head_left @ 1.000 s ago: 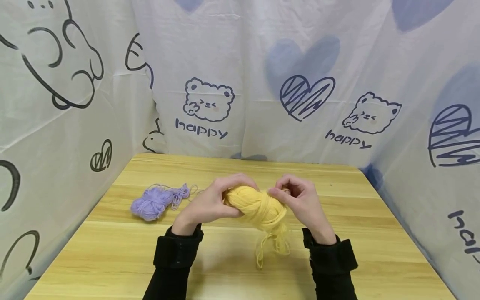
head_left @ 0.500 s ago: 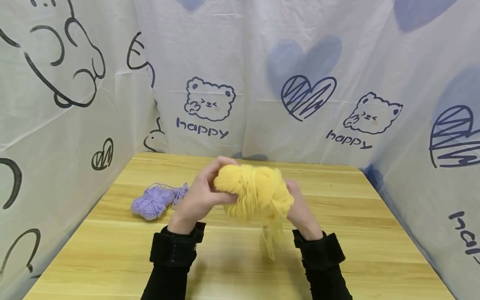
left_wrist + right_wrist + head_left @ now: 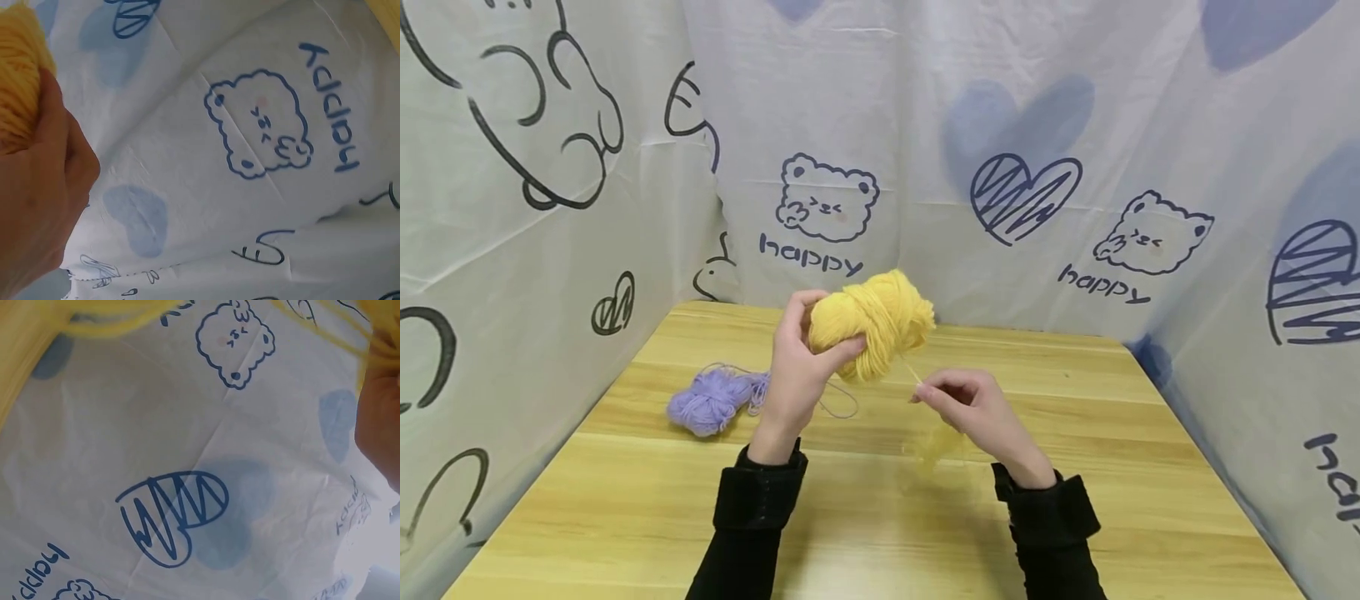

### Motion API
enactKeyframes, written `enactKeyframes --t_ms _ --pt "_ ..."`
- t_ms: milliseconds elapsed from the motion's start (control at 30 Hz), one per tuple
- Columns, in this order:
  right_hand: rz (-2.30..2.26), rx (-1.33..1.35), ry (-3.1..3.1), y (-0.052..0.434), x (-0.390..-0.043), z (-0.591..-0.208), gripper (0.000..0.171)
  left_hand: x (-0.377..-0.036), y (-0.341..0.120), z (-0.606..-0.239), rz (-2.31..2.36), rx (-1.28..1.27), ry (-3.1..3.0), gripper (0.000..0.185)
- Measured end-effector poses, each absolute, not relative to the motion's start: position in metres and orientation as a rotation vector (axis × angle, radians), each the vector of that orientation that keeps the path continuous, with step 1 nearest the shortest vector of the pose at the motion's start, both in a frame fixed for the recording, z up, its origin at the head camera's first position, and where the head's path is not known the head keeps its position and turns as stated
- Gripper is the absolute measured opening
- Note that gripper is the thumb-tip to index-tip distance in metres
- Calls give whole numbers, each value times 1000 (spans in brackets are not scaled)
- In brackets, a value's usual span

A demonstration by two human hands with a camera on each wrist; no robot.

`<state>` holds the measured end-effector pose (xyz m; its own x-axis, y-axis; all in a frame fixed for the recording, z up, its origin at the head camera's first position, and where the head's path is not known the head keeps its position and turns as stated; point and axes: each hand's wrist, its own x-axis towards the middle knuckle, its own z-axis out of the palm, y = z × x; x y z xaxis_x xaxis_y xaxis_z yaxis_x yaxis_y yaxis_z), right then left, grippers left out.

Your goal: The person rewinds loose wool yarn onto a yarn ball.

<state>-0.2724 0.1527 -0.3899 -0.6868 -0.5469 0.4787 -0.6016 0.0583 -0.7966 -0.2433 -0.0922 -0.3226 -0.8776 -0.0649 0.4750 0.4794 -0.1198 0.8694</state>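
Note:
A yellow skein of yarn is held up above the table by my left hand, thumb in front and fingers behind it. Part of the same skein shows at the left edge of the left wrist view, in the hand's grip. Lower and to the right, my right hand pinches a thin yellow strand that runs taut from the skein's underside. Blurred loose yellow yarn hangs below the right hand. In the right wrist view, yellow strands cross the top.
A lilac skein of yarn lies on the wooden table to the left, its loose strand looping rightward behind my left hand. Printed white cloth encloses the table at the back and both sides.
The yellow skein has risen and tilted in my left hand. My right hand has come away from it, down and right, drawing out a strand. The lilac skein stays put.

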Motion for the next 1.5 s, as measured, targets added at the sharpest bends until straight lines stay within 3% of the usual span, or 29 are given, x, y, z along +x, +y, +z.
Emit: enactKeyframes --t_ms 100,233,567,900,1133,1500 --pt "1717 1128 -2337 148 -246 -354 14 -245 -93 -324 -1893 -458 -1893 54" --pt "1719 1088 -2354 150 -235 -341 11 -246 -92 -326 -1735 -579 -2034 54" --pt "1738 1010 -2207 155 -234 -337 6 -242 -89 -330 -1486 -1061 -2325 54" --pt "1766 936 -2224 155 -238 -338 4 -240 -95 -327 -1675 -1361 -2264 49" --pt "1815 891 -2218 152 -242 -342 8 -235 -98 -327 -2022 -1314 -2100 51" --pt "1871 881 -2321 147 -254 -357 11 -234 -97 -320 -2199 -945 -1907 54"
